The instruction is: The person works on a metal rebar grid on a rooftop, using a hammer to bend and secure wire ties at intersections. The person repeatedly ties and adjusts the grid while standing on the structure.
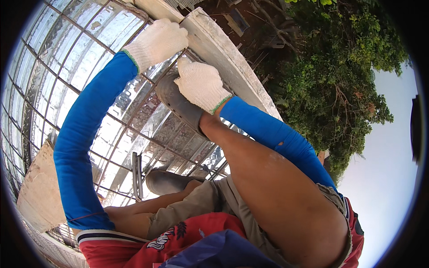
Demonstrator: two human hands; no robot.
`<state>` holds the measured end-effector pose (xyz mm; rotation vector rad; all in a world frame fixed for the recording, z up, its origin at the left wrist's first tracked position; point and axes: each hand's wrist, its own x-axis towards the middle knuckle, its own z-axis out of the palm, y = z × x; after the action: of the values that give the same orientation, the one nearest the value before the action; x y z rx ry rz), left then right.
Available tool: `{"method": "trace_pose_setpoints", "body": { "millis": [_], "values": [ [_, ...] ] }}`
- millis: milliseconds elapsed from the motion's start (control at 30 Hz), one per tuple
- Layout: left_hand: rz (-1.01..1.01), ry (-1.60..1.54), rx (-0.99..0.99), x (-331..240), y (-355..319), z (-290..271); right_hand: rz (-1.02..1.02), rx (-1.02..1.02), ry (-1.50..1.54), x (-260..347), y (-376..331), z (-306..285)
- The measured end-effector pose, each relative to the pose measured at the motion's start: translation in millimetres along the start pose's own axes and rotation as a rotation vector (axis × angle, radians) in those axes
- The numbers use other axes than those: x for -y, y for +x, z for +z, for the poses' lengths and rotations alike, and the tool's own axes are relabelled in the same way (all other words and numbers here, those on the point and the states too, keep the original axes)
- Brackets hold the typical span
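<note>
My left hand (156,43), in a white knitted glove, is closed beside the inner edge of the concrete ledge (232,56), above the outer bars of the steel rebar grid (127,126). My right hand (202,85), gloved the same way, is closed a short way to the right, next to my grey clog (181,105). Its thumb side points toward the ledge. Whatever either hand grips is hidden by the gloves. Shiny corrugated metal sheeting (71,96) lies under the grid.
Two dark parallel metal handles or rods (137,176) rest on the grid near my other clog (165,182). A worn board (42,192) lies at the left. Beyond the ledge, the ground drops away to brown earth and leafy trees (330,89).
</note>
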<state>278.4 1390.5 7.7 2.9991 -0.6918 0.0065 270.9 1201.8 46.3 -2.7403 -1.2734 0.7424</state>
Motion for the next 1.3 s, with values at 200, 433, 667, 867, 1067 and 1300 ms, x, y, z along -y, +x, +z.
{"method": "trace_pose_setpoints", "body": {
  "millis": [200,433,667,867,1067,1300],
  "values": [
    [0.073,0.041,0.071,-2,12,-25,-0.053,-0.049,-0.005,11,7,6],
    [-0.36,-0.229,-0.084,-4,-39,-5,0.004,-0.058,0.045,4,8,19],
    [-0.808,-0.825,-0.15,-40,-70,40,0.063,-0.17,0.368,-2,-4,24],
    [-0.994,-1.04,-0.268,-74,-26,47,0.083,-0.288,0.565,-5,-13,26],
    [-1.005,-1.136,-0.349,-80,-24,40,0.165,-0.26,0.7,-13,-22,26],
    [-0.983,-1.146,-0.221,-80,-35,37,0.13,-0.275,0.67,-16,-23,30]
  ]
}}
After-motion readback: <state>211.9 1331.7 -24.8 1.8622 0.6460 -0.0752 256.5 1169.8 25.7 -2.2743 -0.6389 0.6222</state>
